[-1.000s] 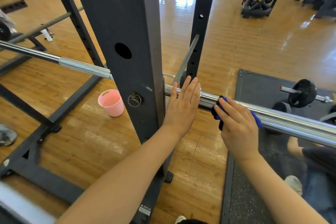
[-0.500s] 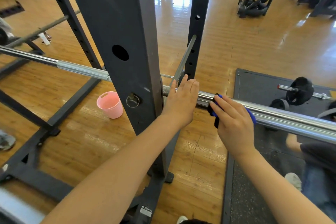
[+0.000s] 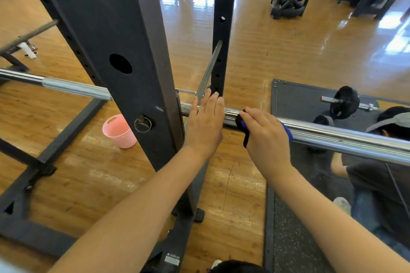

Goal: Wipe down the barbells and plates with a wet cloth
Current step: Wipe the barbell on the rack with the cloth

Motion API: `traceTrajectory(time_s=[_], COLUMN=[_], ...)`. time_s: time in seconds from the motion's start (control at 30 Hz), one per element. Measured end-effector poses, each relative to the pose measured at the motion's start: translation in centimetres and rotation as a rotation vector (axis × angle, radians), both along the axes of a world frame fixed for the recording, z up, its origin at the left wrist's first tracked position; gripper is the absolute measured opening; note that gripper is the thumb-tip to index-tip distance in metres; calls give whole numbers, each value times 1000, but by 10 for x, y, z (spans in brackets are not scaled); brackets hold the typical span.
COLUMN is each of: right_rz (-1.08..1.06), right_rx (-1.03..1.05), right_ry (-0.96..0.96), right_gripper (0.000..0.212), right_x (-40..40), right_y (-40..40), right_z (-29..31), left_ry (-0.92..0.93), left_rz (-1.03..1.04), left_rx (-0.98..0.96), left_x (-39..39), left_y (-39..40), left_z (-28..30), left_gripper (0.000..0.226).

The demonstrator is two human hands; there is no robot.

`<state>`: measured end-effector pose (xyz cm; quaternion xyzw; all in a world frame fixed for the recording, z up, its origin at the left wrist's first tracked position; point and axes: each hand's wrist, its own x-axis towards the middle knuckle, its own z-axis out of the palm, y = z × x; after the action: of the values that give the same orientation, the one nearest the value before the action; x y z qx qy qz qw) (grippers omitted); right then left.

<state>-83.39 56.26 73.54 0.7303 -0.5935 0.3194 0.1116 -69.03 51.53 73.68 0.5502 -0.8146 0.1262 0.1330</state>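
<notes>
A chrome barbell [image 3: 337, 137] lies across the dark squat rack and runs from far left to lower right. My right hand [image 3: 266, 137] grips a blue and black cloth [image 3: 243, 125] wrapped round the barbell's sleeve, just right of the rack post. My left hand [image 3: 206, 122] lies flat with straight fingers on the bar beside the post, a little left of the cloth. A small barbell with a black plate [image 3: 343, 102] lies on the black floor mat [image 3: 295, 97] at the right.
The wide dark rack upright [image 3: 124, 51] stands right in front, a second holed upright [image 3: 221, 29] behind it. A pink bucket [image 3: 118, 131] sits on the wooden floor left of the post. A mirror at the right reflects a person. Gym machines stand far back.
My right hand slid the cloth slightly leftwards along the sleeve, closer to my left hand. My left hand stayed flat on the bar.
</notes>
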Motion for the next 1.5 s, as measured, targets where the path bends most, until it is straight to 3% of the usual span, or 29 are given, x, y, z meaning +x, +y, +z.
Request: traceTrajectory(time_s=[0.17,0.43,0.7,0.87,1.0,1.1,1.23,1.33,1.5], right_rz=[-67,57,-9,60,2,-18,42,95,19], right_rx=[-28,8,40,42,11,1,-72,-53,-129], right_ry=[-65,-64,-125,-48,-63,-81,-134,-114,-91], right_gripper=[40,43,41,42,42,42,37,41,29], right_x=[-11,16,11,11,-2,-4,10,16,-12], right_y=[6,-6,-4,-12,4,5,2,-3,8], right_z=[1,-8,7,4,1,3,5,-3,-10], left_ry=[-60,-190,-115,-95,-36,-68,-209,-195,-161], left_rz=[29,86,9,-64,-110,-104,67,112,66], left_rx=[-75,-64,-65,105,180,239,26,-190,-187], left_x=[-1,0,3,3,4,3,-2,2,5], left_y=[-1,0,-3,-9,-15,-16,-2,10,8], left_z=[-2,-2,5,15,21,27,15,-8,-13], left_gripper=[79,82,73,80,69,76,91,90,92])
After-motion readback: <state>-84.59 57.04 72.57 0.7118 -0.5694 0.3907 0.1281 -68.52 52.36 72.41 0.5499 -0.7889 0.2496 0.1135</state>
